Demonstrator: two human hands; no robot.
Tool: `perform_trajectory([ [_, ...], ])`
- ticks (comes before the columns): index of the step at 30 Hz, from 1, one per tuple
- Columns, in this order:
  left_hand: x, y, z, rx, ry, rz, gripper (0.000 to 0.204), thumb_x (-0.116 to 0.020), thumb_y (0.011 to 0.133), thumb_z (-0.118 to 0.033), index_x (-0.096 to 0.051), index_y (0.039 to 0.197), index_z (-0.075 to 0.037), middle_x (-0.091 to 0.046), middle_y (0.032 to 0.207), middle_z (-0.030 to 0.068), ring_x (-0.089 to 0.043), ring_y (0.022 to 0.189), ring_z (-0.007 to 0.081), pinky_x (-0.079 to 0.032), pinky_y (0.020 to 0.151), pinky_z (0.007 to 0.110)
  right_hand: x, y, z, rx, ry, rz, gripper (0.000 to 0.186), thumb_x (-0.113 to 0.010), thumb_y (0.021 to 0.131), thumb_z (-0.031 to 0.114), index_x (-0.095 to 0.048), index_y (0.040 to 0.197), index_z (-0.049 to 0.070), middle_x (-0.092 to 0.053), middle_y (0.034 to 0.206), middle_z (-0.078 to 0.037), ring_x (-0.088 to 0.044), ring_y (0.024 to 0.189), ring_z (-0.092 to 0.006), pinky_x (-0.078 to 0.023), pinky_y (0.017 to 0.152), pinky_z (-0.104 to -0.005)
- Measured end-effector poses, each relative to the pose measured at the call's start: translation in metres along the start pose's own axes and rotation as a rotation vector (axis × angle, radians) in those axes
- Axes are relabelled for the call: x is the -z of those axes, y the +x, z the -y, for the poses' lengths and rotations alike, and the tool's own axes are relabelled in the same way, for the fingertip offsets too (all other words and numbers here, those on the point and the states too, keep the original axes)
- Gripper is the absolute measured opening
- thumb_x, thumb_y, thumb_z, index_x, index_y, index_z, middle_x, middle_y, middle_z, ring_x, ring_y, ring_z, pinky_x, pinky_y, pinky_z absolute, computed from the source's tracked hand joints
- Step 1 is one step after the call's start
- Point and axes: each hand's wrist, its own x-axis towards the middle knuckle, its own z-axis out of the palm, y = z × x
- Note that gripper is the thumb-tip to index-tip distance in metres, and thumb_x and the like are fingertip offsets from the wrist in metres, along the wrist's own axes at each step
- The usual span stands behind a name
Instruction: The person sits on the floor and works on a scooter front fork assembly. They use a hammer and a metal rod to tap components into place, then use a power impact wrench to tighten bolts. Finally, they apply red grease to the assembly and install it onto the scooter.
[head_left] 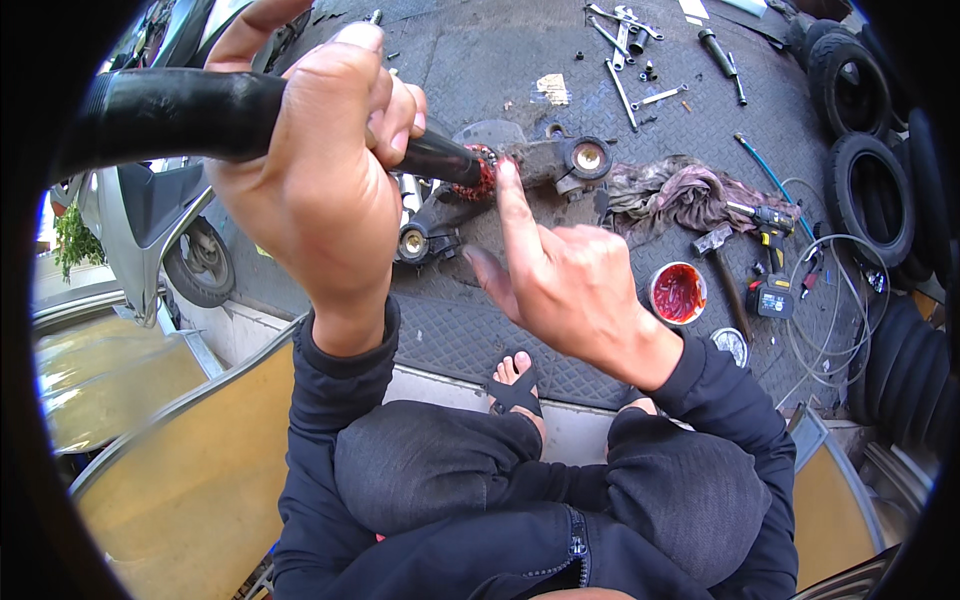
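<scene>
Steel chequer-plate flooring (480, 60) is stretching across the far half of the scene, with a grey scooter (150, 215) standing at its left edge and black rubber tyres (860, 130) stacking up along the far right. Nearer the middle, a grey metal swingarm-like part (520, 175) is lying on the plate, with a crumpled brownish rag (680, 190) just to its right. Above it, the left hand (315, 170) is wrapping its fingers fully around a thick black tube-shaped part (190, 115), holding it level so that its narrow right end, carrying a ring smeared with red grease (480, 175), is pointing toward the right hand (570, 280). That hand is hanging open, forefinger stretched up and touching the greased ring, thumb spread wide, other fingers curling loosely. Near right, a small round tub of red grease (678, 293) is sitting on the plate, beside a hammer (722, 265) and a cordless drill (770, 225). Loose wrenches (625, 60) are lying far away.
</scene>
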Motion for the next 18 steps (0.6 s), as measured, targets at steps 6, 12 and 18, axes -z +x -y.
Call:
perform_trajectory([
  [6, 0.0003, 0.0003, 0.0004, -0.001, -0.004, 0.010, 0.035, -0.057, 0.101, -0.003, -0.055, 0.134, 0.007, -0.041, 0.063, -0.0011, -0.043, 0.053, 0.0082, -0.046, 0.061, 0.033, 0.0057, 0.0050, -0.0013, -0.009, -0.090, 0.259, 0.092, -0.079, 0.092, 0.048, -0.049, 0.149, -0.017, -0.058, 0.054, -0.005, -0.060, 0.043, -0.0184, -0.049, 0.046, -0.0357],
  [12, 0.0013, -0.0008, 0.0002, 0.011, -0.012, 0.013, 0.036, -0.057, 0.101, -0.004, -0.054, 0.135, 0.007, -0.041, 0.063, -0.0013, -0.043, 0.053, 0.0085, -0.046, 0.061, 0.032, 0.0055, 0.0074, -0.0030, -0.080, 0.085, 0.075, 0.096, -0.078, 0.093, 0.051, -0.042, 0.156, -0.012, -0.060, 0.055, -0.010, -0.063, 0.045, -0.0266, -0.050, 0.046, -0.0399],
  [18, 0.0047, -0.0015, -0.0022, 0.021, -0.031, 0.030, 0.037, -0.057, 0.101, -0.004, -0.053, 0.137, 0.006, -0.040, 0.063, -0.0014, -0.042, 0.053, 0.0086, -0.046, 0.062, 0.033, 0.0036, 0.0051, -0.0031, -0.089, 0.197, 0.129, 0.098, -0.079, 0.093, 0.049, -0.038, 0.159, -0.010, -0.059, 0.053, -0.013, -0.063, 0.045, -0.0321, -0.049, 0.046, -0.0436],
])
